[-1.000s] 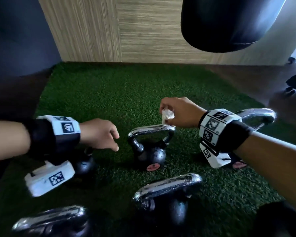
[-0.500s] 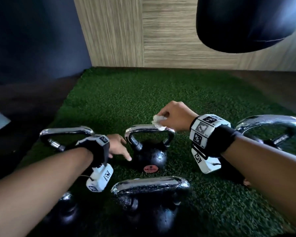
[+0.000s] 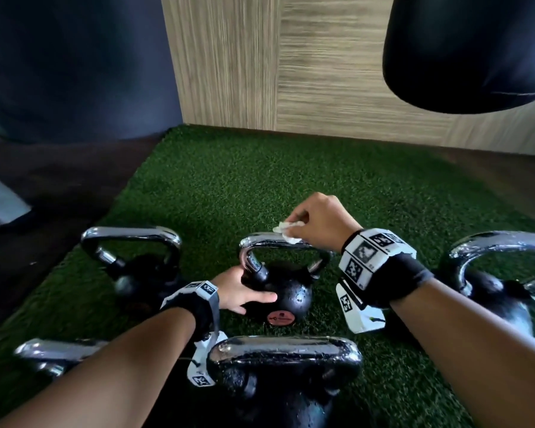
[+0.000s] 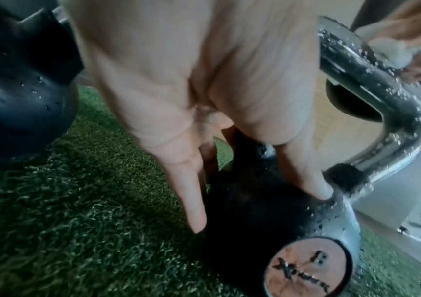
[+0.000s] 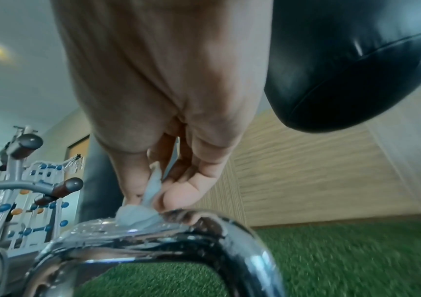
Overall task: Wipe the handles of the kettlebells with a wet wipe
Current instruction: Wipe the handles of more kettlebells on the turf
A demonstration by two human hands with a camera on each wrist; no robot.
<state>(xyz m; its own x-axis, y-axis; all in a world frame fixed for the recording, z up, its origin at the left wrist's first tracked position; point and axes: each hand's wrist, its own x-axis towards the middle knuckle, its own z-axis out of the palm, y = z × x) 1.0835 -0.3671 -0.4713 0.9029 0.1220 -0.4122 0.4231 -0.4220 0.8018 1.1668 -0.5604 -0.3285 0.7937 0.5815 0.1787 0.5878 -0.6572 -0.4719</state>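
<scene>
Kettlebell (image 3: 278,291) mid-frame: we brace its body with our flat, open left hand (image 3: 238,288) while our right hand (image 3: 315,220) pinches the wet wipe (image 3: 286,231) on its handle (image 3: 275,240); next, we judge, sweep along it.

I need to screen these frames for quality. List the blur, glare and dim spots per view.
Head: dim edges, glare on the chrome handle. Left wrist: turf soft, left hand blurred. Right wrist: turf streaked by motion, wipe fairly sharp, ceiling light flares.

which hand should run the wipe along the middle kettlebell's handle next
Right. The right hand already pinches the wet wipe on the chrome handle; the left hand is bracing the kettlebell's black body.
</scene>
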